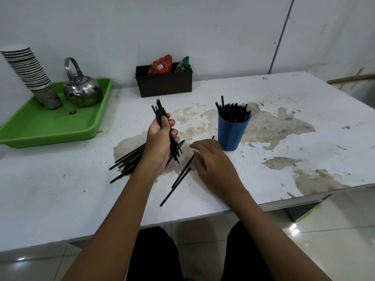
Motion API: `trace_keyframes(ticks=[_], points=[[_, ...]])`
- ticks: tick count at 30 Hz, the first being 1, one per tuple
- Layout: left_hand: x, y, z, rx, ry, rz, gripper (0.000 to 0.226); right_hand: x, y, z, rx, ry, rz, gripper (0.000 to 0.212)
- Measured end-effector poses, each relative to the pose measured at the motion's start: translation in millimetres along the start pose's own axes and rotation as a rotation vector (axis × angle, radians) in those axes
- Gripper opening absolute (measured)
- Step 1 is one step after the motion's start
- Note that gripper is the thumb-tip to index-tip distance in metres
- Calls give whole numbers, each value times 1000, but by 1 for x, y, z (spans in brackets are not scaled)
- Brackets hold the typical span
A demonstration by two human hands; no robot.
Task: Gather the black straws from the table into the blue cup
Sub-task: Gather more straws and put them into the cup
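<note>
Nearest me, two loose straws [178, 183] are lying on the table [284, 138]. My right hand [213, 165] is hovering over them, fingers loosely open. My left hand [160, 138] is clenching a bundle of straws [159, 111] above a scattered pile [129, 159]. Farther right, the blue cup [231, 132] is standing partly filled.

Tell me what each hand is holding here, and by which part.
The left hand grips a bundle of black straws around its middle, ends sticking out above and below. The right hand holds nothing; it hovers open over loose straws on the table.
</note>
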State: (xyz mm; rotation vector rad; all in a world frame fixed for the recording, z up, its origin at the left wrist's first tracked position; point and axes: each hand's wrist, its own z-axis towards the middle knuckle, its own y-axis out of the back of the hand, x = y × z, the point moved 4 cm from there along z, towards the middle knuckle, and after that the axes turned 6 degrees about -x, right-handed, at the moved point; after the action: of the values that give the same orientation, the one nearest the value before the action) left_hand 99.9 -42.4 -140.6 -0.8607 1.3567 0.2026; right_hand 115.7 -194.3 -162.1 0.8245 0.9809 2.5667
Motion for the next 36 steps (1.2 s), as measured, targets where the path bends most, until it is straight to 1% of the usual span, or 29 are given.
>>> trace_keyframes(ticks=[2,7,12,15,17,22,25,27,30,36], points=[[8,-1,-1,-3,25,-17,20,3,3,1,-66,47,4,20],[23,-2,-6,18,19,57,20,6,12,0,-200,119,68,20],[22,-5,-8,84,-13,134,19,13,13,4,-234,94,170,23],[22,-7,-9,140,-17,175,18,19,10,14,-235,75,209,17],[22,-7,-9,143,-31,197,19,19,11,18,-254,50,224,13],[16,-8,-6,102,-118,231,21,10,24,21,-323,-84,365,5],[11,-8,-7,96,-202,266,22,6,35,22,-376,-149,416,8],[9,-8,-11,81,-283,292,21,5,42,22,-412,-163,431,9],[13,-10,-18,94,-368,350,18,3,47,24,-421,-169,438,10],[25,-5,-23,132,-387,434,17,-1,49,25,-422,-129,388,12]])
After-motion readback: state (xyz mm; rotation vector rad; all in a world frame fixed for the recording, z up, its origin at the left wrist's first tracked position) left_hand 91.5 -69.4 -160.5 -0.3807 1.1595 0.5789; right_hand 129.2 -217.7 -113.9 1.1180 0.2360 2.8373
